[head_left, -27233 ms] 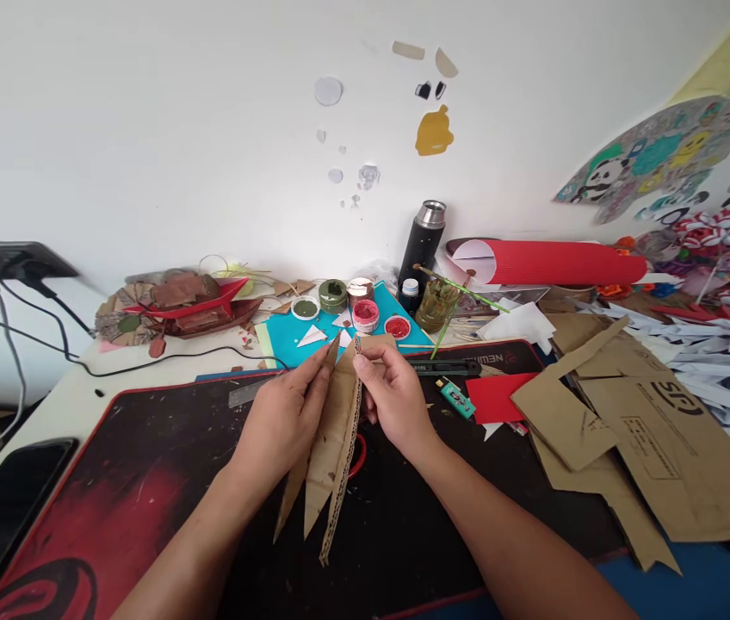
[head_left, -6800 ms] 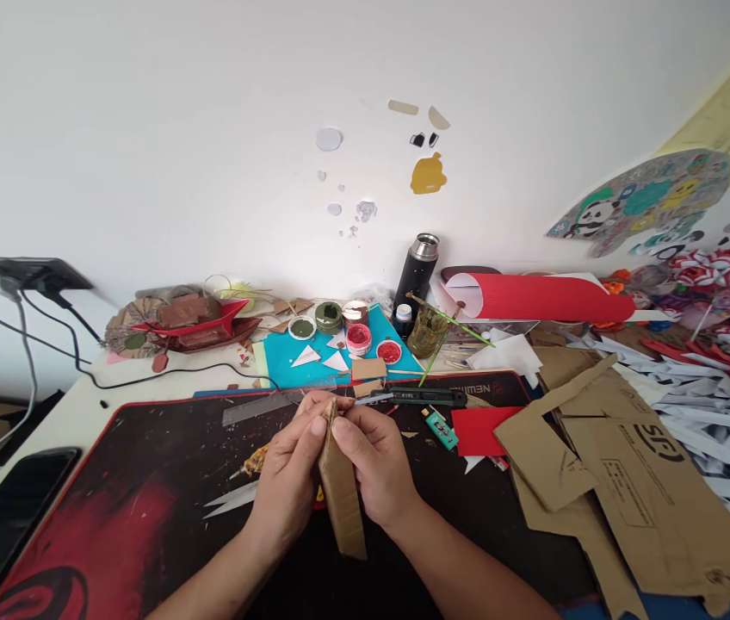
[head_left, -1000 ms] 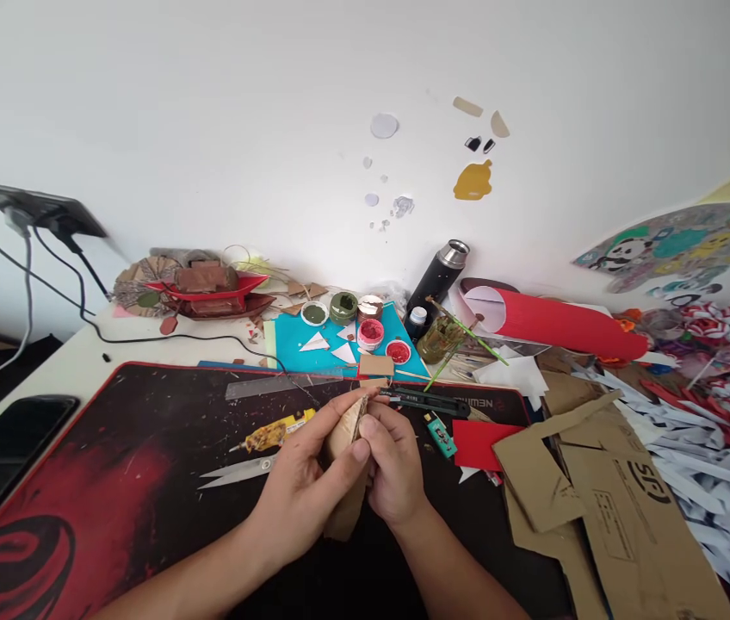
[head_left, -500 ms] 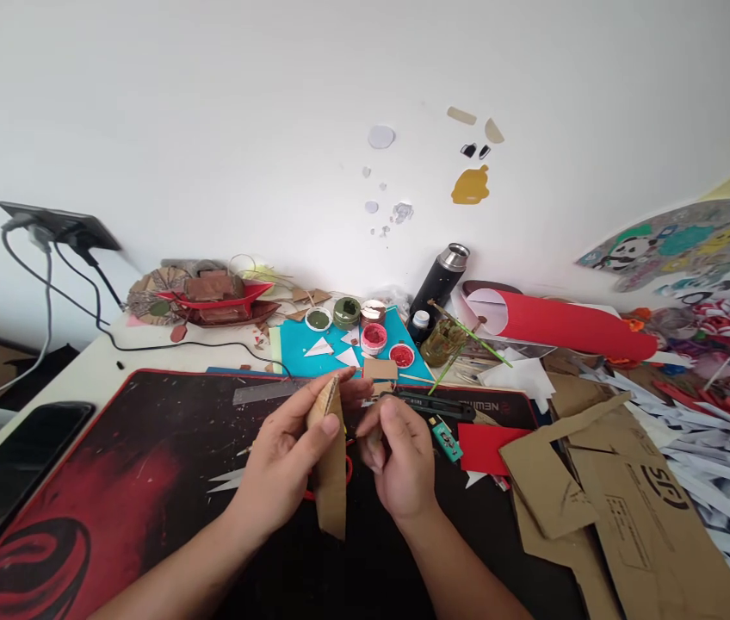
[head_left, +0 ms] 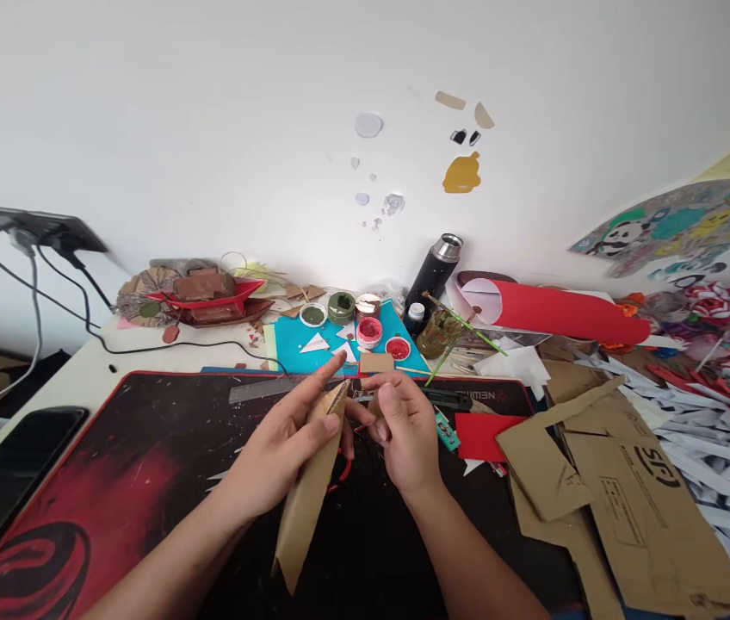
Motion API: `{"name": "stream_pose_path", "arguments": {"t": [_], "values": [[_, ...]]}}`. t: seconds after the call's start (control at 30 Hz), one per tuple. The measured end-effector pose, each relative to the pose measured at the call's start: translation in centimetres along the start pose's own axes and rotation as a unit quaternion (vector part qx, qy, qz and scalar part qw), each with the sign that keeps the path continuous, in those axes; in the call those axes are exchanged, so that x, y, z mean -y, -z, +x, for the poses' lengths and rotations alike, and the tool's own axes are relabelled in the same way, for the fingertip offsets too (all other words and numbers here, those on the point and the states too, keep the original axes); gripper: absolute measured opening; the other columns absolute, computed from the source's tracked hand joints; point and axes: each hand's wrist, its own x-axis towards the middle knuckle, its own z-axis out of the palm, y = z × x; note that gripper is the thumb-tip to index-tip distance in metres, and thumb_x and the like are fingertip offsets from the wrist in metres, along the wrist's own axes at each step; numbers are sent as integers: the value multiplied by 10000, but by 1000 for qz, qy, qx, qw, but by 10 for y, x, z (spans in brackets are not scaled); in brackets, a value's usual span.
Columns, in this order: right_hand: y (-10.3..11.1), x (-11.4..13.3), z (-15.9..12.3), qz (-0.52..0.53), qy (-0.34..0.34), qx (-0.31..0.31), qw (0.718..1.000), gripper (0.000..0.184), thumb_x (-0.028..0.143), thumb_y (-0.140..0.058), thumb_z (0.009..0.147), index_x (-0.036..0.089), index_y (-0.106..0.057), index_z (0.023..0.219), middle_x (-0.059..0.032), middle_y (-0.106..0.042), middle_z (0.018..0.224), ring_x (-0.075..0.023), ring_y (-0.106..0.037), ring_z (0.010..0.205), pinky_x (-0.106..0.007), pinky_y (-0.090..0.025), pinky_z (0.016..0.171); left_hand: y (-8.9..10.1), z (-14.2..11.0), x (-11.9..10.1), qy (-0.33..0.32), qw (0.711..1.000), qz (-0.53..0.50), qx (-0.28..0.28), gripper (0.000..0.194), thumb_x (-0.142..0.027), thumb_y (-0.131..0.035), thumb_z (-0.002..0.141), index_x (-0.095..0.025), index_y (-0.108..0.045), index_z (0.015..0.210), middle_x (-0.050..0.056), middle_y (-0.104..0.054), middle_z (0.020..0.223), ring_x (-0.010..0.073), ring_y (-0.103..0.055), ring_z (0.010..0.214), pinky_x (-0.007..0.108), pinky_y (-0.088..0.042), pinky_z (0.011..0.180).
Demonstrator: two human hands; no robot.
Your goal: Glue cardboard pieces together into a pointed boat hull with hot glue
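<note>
My left hand (head_left: pixel 278 452) grips a folded, boat-shaped piece of brown cardboard (head_left: pixel 306 512) between thumb and fingers. Its pointed tip faces away from me, and its wider end tilts down toward me over the mat. The left index finger is stretched out past the tip. Just to the right, my right hand (head_left: pixel 410 439) is apart from the cardboard, thumb and fingers pinched together. Whatever may be between those fingers is too small to make out. Red-handled scissors (head_left: pixel 344 470) lie on the mat behind the cardboard, mostly hidden by my left hand.
Paint jars (head_left: pixel 342 307) stand on blue paper (head_left: pixel 284 344) at the back. Beyond my right hand lie a cutter (head_left: pixel 446 398), red paper (head_left: pixel 485 437) and cardboard sheets (head_left: pixel 636 517). A phone (head_left: pixel 16 482) rests at left; a cardboard boat model (head_left: pixel 210 297) sits at the back left.
Earlier the cardboard strips were spread apart, then both hands pressed them together. Within the last second my right hand has come off, and my left hand has tilted the piece, lower end swinging left.
</note>
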Motion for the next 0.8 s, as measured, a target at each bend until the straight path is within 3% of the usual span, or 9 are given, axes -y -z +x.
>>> {"name": "stream_pose_path", "arguments": {"t": [0.17,0.2,0.27,0.33,0.4,0.47,0.57,0.63,0.8], "values": [[-1,0,-1,-15,-14,36,999,469,655,-833,902,197,-776,988,44,-547,641,-78,-362,469,-228,-247,438,2,-1,0,52,997,65,10,897,-518,-715,1015,-285,-304,1778,44,-782,823,239,-704,724,284,-538,637],[-1,1,-1,-15,-9,42,999,456,646,-831,908,198,-775,975,43,-551,642,-81,-378,469,-232,-266,442,3,-1,0,52,995,83,7,884,-517,-729,1005,-286,-343,1766,59,-803,873,251,-725,762,293,-557,656],[-2,2,-1,-13,-1,49,999,427,621,-831,917,200,-769,946,51,-534,620,-85,-394,464,-238,-300,449,4,-1,0,35,992,121,-5,844,-512,-770,973,-293,-448,1722,115,-831,1159,294,-769,962,334,-610,774],[-3,3,0,-14,-2,51,999,412,605,-840,913,201,-760,925,60,-518,597,-87,-390,457,-240,-319,449,4,0,1,15,989,146,-19,810,-510,-801,946,-300,-524,1678,138,-727,1483,337,-735,1199,371,-620,913],[-4,3,0,-18,-11,47,999,421,608,-852,896,203,-739,892,61,-532,587,-86,-381,449,-242,-328,443,4,0,1,12,989,148,-23,791,-499,-802,946,-303,-540,1667,133,-643,1604,344,-719,1247,382,-620,947],[-4,2,0,-23,-21,40,999,443,624,-858,880,206,-711,853,62,-539,566,-86,-376,438,-243,-330,435,3,0,1,26,991,130,-12,800,-484,-785,962,-308,-505,1689,134,-699,1530,308,-766,1079,370,-632,866],[-4,-1,0,-26,-26,42,998,465,634,-844,888,209,-671,807,65,-532,527,-89,-393,427,-238,-329,430,3,1,0,61,994,93,22,835,-482,-743,993,-308,-410,1740,99,-834,1150,244,-744,776,330,-601,703],[-4,-2,-1,-27,-26,44,998,469,629,-827,907,213,-645,790,69,-522,508,-90,-402,415,-234,-324,423,2,2,-1,73,994,76,35,834,-479,-728,1000,-302,-399,1745,74,-823,970,242,-722,721,322,-582,666],[-5,-2,-3,-35,-24,34,999,469,614,-807,930,220,-602,779,74,-524,508,-84,-418,403,-222,-310,413,3,5,-2,93,993,44,50,829,-456,-755,974,-279,-445,1722,41,-766,873,223,-696,711,311,-564,670]]}}
